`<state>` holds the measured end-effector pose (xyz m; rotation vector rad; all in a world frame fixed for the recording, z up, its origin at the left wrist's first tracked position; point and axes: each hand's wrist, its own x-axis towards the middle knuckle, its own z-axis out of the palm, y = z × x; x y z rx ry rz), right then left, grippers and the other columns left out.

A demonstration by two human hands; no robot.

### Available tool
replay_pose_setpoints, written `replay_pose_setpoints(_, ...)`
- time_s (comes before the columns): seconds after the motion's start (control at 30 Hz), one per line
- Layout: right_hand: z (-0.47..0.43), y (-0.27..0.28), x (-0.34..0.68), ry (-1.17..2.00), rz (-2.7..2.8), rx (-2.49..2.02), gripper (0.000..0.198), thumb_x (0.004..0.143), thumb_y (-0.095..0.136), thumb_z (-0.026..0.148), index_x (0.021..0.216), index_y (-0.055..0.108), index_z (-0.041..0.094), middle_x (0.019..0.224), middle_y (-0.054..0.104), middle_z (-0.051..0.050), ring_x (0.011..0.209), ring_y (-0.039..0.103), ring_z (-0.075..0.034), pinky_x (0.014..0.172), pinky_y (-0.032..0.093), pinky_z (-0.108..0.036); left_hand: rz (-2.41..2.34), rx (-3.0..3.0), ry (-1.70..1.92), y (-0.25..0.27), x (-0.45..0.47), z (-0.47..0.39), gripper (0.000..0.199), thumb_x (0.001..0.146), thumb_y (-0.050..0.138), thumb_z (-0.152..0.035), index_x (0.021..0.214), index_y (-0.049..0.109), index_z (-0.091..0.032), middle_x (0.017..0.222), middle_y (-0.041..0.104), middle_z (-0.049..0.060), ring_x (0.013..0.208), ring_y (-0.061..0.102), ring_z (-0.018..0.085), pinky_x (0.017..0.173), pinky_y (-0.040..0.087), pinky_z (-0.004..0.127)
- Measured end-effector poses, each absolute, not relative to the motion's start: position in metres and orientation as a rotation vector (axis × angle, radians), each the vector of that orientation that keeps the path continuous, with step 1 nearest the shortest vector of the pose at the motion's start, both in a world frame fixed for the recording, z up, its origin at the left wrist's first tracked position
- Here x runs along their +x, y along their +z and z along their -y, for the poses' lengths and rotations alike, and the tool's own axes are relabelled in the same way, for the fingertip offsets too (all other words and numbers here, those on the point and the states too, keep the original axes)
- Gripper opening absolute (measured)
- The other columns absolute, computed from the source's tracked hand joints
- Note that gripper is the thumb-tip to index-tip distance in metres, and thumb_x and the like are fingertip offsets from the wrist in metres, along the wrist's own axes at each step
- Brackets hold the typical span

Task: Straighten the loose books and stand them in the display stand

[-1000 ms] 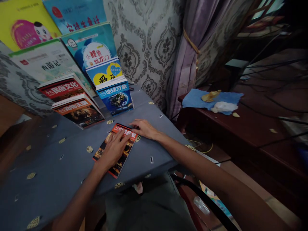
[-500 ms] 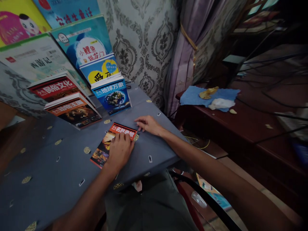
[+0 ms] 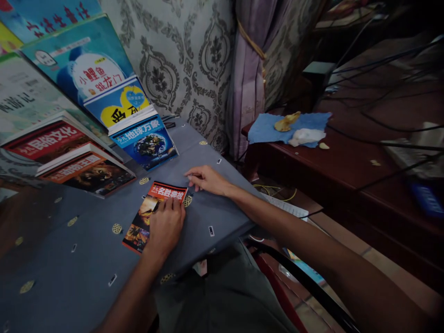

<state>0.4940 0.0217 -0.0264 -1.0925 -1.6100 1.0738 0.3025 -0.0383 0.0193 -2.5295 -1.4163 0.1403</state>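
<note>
A small book (image 3: pixel 137 226) with a red-orange and dark cover and white Chinese title lies flat on the cloth-covered table. My left hand (image 3: pixel 167 225) rests on its right half, fingers stretched out and flat, covering part of the cover. Just right of the book, my right hand (image 3: pixel 207 179) hovers at or touches the tabletop, its fingers loosely bent and partly apart. I see nothing held in it. Behind the hands stand a blue book with an Earth picture (image 3: pixel 149 145), a lion-cover book (image 3: pixel 92 173) and a red-cover book (image 3: pixel 52 138).
Larger picture books, such as a teal one (image 3: pixel 93 51) and a yellow-and-blue one (image 3: pixel 118 104), lean behind. The patterned tablecloth (image 3: pixel 93 240) ends near my lap. To the right, a dark red cabinet (image 3: pixel 350 162) bears a blue cloth (image 3: pixel 263 129) and cables.
The view has shifted, so the books and table sit further left and slightly lower. My left hand stays on the book. My right hand's fingers have bent slightly beside it.
</note>
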Motion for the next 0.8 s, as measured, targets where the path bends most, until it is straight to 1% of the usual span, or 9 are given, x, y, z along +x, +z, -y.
replay_pose_setpoints(0.13,-0.021,-0.024,0.494,1.061,1.586,-1.070,0.025,0.093,0.051,0.019,0.110,0.069,0.012,0.071,0.070,0.000,0.047,0.059,-0.007,0.051,0.048,-0.018,1.436,-2.521,0.136,0.021,0.302,0.037,0.033,0.103,0.036,-0.025,0.102,0.067,-0.015,0.100,0.072,0.012,0.096,0.068,0.027,0.070,0.049,0.032)
replay_pose_setpoints(0.27,-0.019,-0.021,0.495,1.059,1.578,-1.069,0.025,0.092,0.051,0.017,0.110,0.069,0.013,0.071,0.070,0.001,0.046,0.057,-0.006,0.050,0.046,-0.018,1.459,-2.511,0.135,0.022,0.303,0.037,0.032,0.102,0.036,-0.026,0.100,0.067,-0.016,0.097,0.073,0.010,0.095,0.069,0.027,0.068,0.048,0.032)
replay_pose_setpoints(0.53,-0.014,-0.018,0.491,1.099,1.581,-1.002,0.028,0.093,0.050,0.019,0.114,0.068,0.016,0.080,0.074,-0.001,0.046,0.055,-0.005,0.048,0.045,-0.016,1.406,-2.520,0.066,0.019,0.301,0.038,0.031,0.101,0.036,-0.022,0.099,0.066,-0.015,0.094,0.072,0.012,0.092,0.068,0.028,0.066,0.047,0.033)
replay_pose_setpoints(0.67,-0.012,-0.018,0.491,1.064,1.630,-1.038,0.030,0.092,0.052,0.019,0.116,0.069,0.015,0.079,0.074,-0.002,0.046,0.054,-0.006,0.047,0.045,-0.017,1.402,-2.530,0.073,0.018,0.302,0.039,0.030,0.101,0.038,-0.023,0.100,0.067,-0.014,0.099,0.071,0.014,0.094,0.067,0.028,0.068,0.048,0.033)
replay_pose_setpoints(0.73,-0.012,-0.018,0.491,1.014,1.668,-1.068,0.031,0.092,0.052,0.020,0.118,0.069,0.014,0.078,0.073,-0.001,0.049,0.054,-0.007,0.048,0.044,-0.018,1.411,-2.527,0.082,0.017,0.304,0.041,0.031,0.101,0.038,-0.024,0.101,0.067,-0.014,0.103,0.071,0.015,0.096,0.067,0.028,0.069,0.049,0.033)
replay_pose_setpoints(0.8,-0.011,-0.018,0.490,0.931,1.762,-1.102,0.029,0.091,0.054,0.020,0.115,0.072,0.015,0.076,0.073,-0.001,0.053,0.056,-0.008,0.052,0.043,-0.019,1.436,-2.526,0.087,0.017,0.305,0.042,0.032,0.101,0.038,-0.024,0.102,0.068,-0.013,0.107,0.071,0.015,0.099,0.066,0.028,0.069,0.050,0.034)
